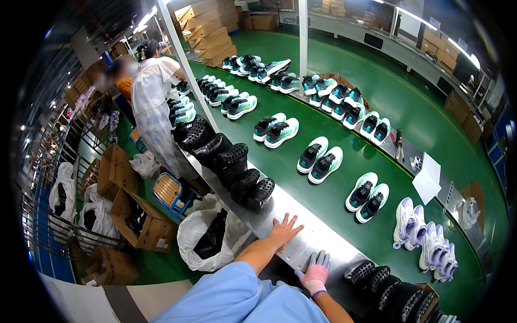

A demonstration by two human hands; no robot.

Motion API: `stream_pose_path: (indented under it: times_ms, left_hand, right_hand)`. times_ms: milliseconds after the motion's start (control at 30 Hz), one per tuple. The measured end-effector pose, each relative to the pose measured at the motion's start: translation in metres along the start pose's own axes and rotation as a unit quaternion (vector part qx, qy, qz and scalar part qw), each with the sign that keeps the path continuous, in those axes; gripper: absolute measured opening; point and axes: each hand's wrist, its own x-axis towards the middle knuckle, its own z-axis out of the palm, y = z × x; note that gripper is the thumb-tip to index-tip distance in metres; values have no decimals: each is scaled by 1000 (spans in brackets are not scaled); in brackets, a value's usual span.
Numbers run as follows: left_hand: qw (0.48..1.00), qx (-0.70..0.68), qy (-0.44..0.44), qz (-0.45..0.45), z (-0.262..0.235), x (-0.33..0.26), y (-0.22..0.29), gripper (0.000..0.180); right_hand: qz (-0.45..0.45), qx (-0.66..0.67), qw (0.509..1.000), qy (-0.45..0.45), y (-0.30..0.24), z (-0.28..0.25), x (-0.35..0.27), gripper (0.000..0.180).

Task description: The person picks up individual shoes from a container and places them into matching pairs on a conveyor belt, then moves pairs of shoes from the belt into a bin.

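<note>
My left hand (285,231), bare, lies with fingers spread on the metal ledge (293,215) along the near side of the green conveyor belt. Close by to the right, my right hand (316,273), in a pink and grey glove, rests flat on the same ledge with fingers stretched out. Neither hand holds anything. Black perforated shoe-shaped forms (261,195) stand on the ledge ahead of the left hand. More black perforated forms (379,282) sit to the right of the gloved hand. On the belt, a pair of teal, white and black sneakers (367,197) lies beyond my hands.
Further sneaker pairs (320,159) line the belt. White and lilac sneakers (431,237) lie at right, near a white sheet (427,180). A white sack (202,242) of black forms, a blue-framed stool (169,191) and cardboard boxes (142,220) stand left. A co-worker (153,102) stands beside the belt.
</note>
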Motion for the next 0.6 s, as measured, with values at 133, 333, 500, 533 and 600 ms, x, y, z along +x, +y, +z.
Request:
stream_pose_path:
  times_ms: [133, 333, 500, 533, 600]
  left_hand:
    - [1000, -18, 13, 2, 5, 5, -1, 149]
    - [1000, -18, 3, -1, -2, 1, 1, 146]
    - [1000, -8, 10, 8, -4, 0, 1, 145]
    - [1000, -2, 1, 9, -6, -1, 1, 144]
    - [1000, 7, -10, 13, -8, -1, 1, 142]
  right_hand:
    - [10, 1, 1000, -14, -1, -6, -1, 103]
    - [-1, -11, 1000, -7, 4, 3, 1, 105]
    - [11, 10, 1000, -11, 4, -1, 1, 103]
    - [7, 10, 1000, -10, 4, -1, 1, 103]
    - [8, 11, 1000, -15, 3, -3, 1, 103]
